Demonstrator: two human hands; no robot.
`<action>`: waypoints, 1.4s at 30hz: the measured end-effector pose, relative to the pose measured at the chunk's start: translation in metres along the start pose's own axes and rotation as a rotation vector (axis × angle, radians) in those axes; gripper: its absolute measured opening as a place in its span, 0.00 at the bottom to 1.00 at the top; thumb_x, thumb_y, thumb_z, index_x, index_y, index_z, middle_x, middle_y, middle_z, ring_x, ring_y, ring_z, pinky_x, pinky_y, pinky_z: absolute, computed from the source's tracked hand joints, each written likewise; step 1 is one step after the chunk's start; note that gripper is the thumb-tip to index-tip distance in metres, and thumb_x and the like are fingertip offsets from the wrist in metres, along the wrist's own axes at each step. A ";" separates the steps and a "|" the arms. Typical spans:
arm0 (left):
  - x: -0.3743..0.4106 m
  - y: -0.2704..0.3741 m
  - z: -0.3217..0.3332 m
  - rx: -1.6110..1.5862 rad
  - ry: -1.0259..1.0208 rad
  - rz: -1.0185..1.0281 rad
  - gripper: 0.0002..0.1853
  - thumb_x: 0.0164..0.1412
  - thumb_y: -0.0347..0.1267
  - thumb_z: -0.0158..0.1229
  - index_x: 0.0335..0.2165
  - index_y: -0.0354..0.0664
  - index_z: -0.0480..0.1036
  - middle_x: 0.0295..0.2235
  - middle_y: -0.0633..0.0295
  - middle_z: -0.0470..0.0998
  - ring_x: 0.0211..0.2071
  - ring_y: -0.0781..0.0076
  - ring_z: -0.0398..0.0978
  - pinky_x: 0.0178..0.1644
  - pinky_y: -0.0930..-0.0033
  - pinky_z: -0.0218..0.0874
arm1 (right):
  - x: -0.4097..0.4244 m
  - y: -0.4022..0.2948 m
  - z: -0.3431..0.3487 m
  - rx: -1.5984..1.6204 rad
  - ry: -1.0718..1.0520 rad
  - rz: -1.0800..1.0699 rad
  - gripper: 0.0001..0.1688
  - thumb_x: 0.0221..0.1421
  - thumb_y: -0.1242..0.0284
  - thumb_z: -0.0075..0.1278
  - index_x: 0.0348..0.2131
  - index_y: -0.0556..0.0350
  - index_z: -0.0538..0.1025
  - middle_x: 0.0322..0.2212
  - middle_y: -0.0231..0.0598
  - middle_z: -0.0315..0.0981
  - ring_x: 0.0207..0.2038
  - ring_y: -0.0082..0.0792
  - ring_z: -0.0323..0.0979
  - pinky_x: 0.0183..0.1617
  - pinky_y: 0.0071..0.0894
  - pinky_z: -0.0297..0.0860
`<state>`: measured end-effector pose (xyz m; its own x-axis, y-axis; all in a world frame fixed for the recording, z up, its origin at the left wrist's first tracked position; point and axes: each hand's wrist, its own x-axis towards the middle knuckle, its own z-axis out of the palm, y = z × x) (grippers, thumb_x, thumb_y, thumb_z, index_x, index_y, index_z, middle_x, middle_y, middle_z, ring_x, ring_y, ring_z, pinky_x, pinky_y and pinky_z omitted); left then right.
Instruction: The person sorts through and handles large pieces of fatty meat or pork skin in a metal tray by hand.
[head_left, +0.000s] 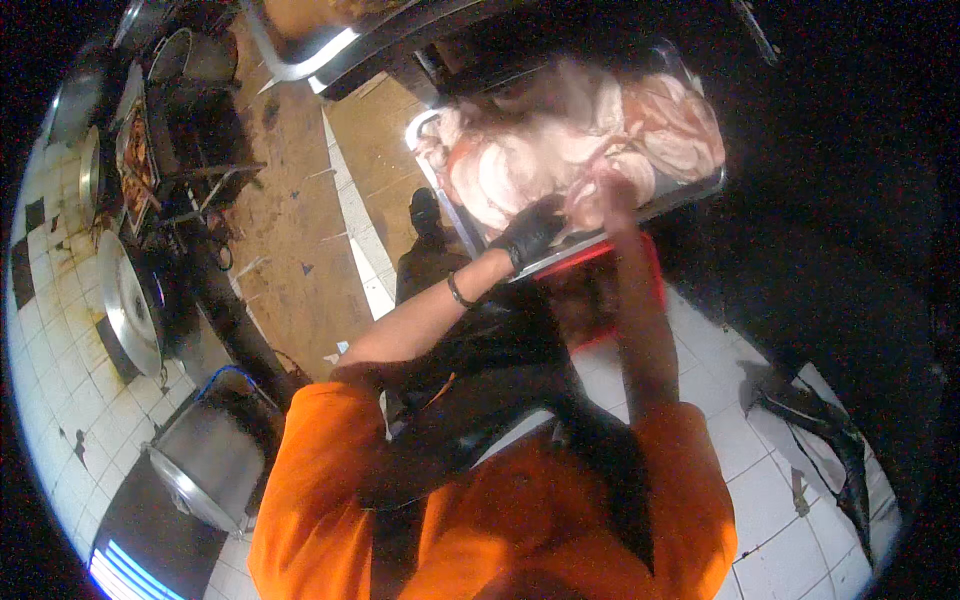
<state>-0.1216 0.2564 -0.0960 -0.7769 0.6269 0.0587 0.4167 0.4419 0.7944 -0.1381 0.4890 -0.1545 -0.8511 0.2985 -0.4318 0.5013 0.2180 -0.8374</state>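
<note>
A rectangular metal tray (551, 260) lies before me, heaped with pale and pink slabs of raw meat (499, 176). My left hand (536, 225), in a black glove, is at the tray's near side with its fingertips against the meat. Beside it, to the right, my right hand (618, 196) looks bare and is blurred. It reaches over the near rim onto a pinkish piece of meat (585, 199). Blur and the overlap with the meat hide whether either hand grips a piece.
Under the tray's near edge is a red-rimmed container (656, 277). To the left stand a large metal pot (217, 450), a round metal lid or pan (129, 304) and a dark stand with reddish food (137, 169). A metal-rimmed vessel (315, 64) sits at the top. The right side is dark.
</note>
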 end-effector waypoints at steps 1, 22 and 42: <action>-0.008 -0.007 -0.006 -0.194 0.033 -0.169 0.22 0.57 0.33 0.51 0.50 0.38 0.65 0.45 0.53 0.71 0.44 0.56 0.70 0.52 0.66 0.61 | 0.002 0.002 -0.002 -0.311 0.057 -0.077 0.12 0.52 0.67 0.48 0.32 0.58 0.74 0.30 0.39 0.74 0.33 0.31 0.71 0.37 0.31 0.68; -0.026 -0.070 -0.078 -0.679 0.200 -0.981 0.08 0.57 0.32 0.48 0.36 0.41 0.68 0.30 0.63 0.73 0.32 0.76 0.69 0.35 0.72 0.63 | -0.014 -0.125 0.167 -0.972 -0.198 -0.134 0.60 0.34 0.58 0.57 0.58 0.72 0.46 0.56 0.67 0.48 0.60 0.66 0.44 0.59 0.66 0.47; 0.054 -0.118 -0.063 -0.432 -0.018 -0.681 0.27 0.49 0.41 0.59 0.46 0.36 0.69 0.38 0.61 0.75 0.37 0.70 0.71 0.45 0.72 0.62 | 0.049 -0.098 0.104 -0.117 -0.435 -0.040 0.39 0.35 0.69 0.54 0.50 0.62 0.64 0.44 0.51 0.67 0.49 0.46 0.64 0.51 0.38 0.64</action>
<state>-0.2430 0.1976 -0.1486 -0.7851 0.3211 -0.5296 -0.3680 0.4459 0.8159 -0.2450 0.3854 -0.1290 -0.8438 -0.1256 -0.5218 0.4598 0.3324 -0.8235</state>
